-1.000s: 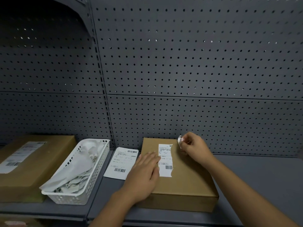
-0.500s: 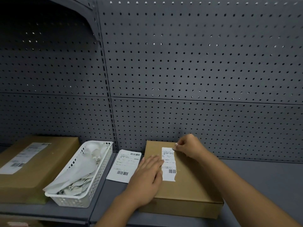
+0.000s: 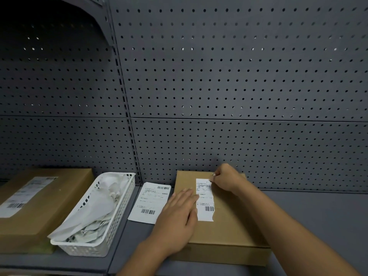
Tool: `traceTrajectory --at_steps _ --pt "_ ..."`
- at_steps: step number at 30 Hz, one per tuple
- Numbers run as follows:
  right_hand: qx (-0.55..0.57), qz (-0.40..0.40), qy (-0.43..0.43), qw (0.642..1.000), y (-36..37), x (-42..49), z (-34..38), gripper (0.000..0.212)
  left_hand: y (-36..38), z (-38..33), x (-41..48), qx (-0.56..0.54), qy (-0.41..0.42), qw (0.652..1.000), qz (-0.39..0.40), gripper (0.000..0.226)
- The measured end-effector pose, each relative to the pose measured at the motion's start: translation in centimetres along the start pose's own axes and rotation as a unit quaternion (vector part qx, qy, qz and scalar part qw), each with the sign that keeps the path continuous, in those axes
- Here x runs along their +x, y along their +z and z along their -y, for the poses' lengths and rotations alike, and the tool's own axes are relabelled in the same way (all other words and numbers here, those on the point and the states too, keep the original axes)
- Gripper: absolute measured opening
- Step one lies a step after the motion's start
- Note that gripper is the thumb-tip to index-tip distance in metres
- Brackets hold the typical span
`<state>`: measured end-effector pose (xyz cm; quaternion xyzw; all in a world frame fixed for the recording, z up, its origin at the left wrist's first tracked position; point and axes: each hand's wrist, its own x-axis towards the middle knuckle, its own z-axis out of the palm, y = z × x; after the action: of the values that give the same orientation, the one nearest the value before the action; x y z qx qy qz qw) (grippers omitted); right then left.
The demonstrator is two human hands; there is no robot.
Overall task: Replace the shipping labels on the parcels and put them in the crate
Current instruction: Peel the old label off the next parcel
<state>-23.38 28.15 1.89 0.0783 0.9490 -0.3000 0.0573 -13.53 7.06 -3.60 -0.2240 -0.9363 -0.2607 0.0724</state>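
Observation:
A flat brown cardboard parcel (image 3: 229, 228) lies on the grey shelf in front of me. A narrow white shipping label (image 3: 205, 204) with a torn right edge is stuck on its top. My left hand (image 3: 177, 220) rests flat on the parcel's left part, fingers touching the label's left edge. My right hand (image 3: 226, 179) pinches the label's top right corner, with a small curled scrap of white paper between thumb and fingers. A loose label sheet (image 3: 150, 202) lies on the shelf just left of the parcel.
A white plastic basket (image 3: 119, 226) holding crumpled label scraps stands left of the loose sheet. A second labelled brown parcel (image 3: 47, 198) sits at the far left. A grey pegboard wall (image 3: 239, 86) closes off the back. Bare shelf (image 3: 318, 216) extends to the right.
My right hand has come down from holding a peeled scrap above the parcel's far edge and now pinches the label's top right corner. The left hand has stayed pressed on the parcel.

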Motion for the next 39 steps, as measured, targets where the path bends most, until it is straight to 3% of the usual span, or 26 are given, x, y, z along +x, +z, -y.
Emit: traceTrajectory --at_steps 4,11,17,23,29,33,39 --pt "0.013 0.004 -0.003 1.0 -0.3 -0.6 0.2 0.018 -0.1 -0.1 -0.1 -0.001 0.0 1.0 -0.002 0.046" --pt "0.012 -0.021 -0.038 0.999 -0.4 -1.6 0.3 0.028 -0.4 -0.4 -0.2 -0.015 -0.009 1.0 0.01 0.051" --pt "-0.047 -0.043 -0.087 0.994 0.5 -1.7 0.3 0.023 -0.9 -1.2 -0.3 -0.037 -0.078 0.996 0.02 0.065" --pt "-0.092 -0.069 -0.075 0.991 1.5 -2.2 0.5 0.017 -1.1 -1.9 -0.2 0.017 -0.108 0.993 0.05 0.063" --pt "0.06 -0.037 -0.059 0.996 0.3 -3.3 -0.4 0.015 -1.2 -2.0 -0.2 0.025 -0.106 0.992 0.061 0.059" --pt "0.142 -0.009 -0.085 0.986 0.1 -4.7 -1.4 0.026 -1.1 -1.8 -0.1 0.026 -0.104 0.992 0.065 0.058" --pt "0.123 -0.051 -0.193 0.972 0.7 -5.2 -1.0 0.011 -1.0 -1.3 -0.1 0.008 -0.092 0.993 0.072 0.059"
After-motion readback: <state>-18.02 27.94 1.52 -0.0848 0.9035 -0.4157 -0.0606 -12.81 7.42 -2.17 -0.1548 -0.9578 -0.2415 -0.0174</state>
